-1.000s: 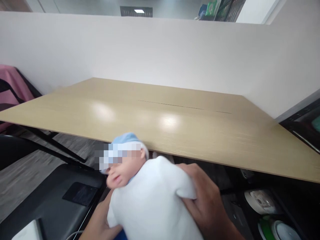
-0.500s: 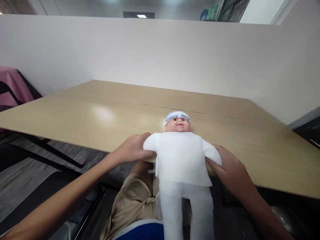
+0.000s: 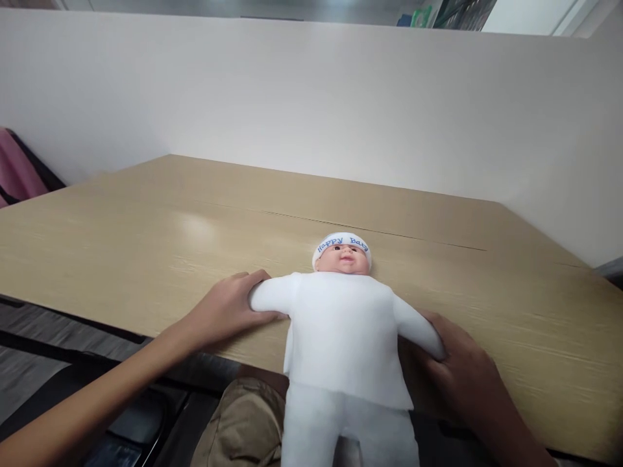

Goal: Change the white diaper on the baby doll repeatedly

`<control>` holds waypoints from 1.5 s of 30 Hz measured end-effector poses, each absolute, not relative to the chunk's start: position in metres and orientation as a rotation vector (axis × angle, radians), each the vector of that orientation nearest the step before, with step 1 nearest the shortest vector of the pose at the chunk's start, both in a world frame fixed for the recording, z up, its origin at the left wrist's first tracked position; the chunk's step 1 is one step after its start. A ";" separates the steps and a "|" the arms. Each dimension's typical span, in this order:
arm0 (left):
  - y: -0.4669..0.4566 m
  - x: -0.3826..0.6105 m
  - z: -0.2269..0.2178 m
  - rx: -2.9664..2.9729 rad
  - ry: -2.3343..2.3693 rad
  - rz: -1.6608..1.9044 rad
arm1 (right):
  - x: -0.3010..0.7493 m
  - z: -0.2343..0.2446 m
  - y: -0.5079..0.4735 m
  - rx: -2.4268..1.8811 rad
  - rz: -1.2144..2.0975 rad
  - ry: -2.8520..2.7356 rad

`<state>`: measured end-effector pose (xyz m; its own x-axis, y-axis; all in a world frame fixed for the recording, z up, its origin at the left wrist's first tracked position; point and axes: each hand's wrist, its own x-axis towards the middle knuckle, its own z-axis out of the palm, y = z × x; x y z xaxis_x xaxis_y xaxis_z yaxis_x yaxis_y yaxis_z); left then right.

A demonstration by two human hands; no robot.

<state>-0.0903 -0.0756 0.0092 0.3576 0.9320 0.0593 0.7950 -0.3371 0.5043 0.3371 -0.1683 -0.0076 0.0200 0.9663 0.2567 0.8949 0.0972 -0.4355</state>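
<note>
A baby doll (image 3: 346, 337) in a white top and white trousers faces up at me, its head and shoulders over the wooden table (image 3: 121, 240). Its white cap (image 3: 343, 240) reads "Happy Baby" in blue letters. My left hand (image 3: 233, 301) is closed round the end of the doll's sleeve on the left. On the other side, my right hand (image 3: 462, 357) grips the opposite sleeve end. The doll's arms are stretched outward between my hands. Its legs hang past the table's near edge, and their lower ends are out of frame.
Behind the table runs a white partition wall (image 3: 311, 97). A pink cloth (image 3: 19, 165) drapes over a chair at the far left. Below the near edge are my knee in tan trousers (image 3: 241, 421) and a dark chair (image 3: 136, 415) at lower left.
The doll has moved further over the table, and its arms are spread wider. Both hands moved apart with the sleeves held. My view has tilted down and come closer to the table.
</note>
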 end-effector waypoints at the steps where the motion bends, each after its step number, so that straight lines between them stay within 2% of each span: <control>1: -0.067 -0.090 0.008 2.240 1.505 0.501 | 0.336 -0.006 -0.158 -1.817 0.219 -1.902; 8: 0.012 -0.080 0.002 2.306 1.549 0.622 | 0.335 -0.002 -0.073 -1.843 0.212 -1.894; 23: 0.194 -0.049 -0.023 2.493 1.608 0.899 | 0.341 -0.016 0.112 -1.840 -0.201 -1.937; 28: 0.201 -0.069 -0.032 2.653 1.515 0.955 | 0.362 -0.017 0.110 -1.764 -0.272 -2.011; 37: 0.219 -0.088 -0.035 2.607 1.387 1.023 | 0.383 -0.016 0.124 -1.757 -0.314 -1.984; 45: 0.221 -0.099 -0.038 2.546 1.326 1.011 | 0.401 -0.030 0.136 -1.729 -0.237 -2.062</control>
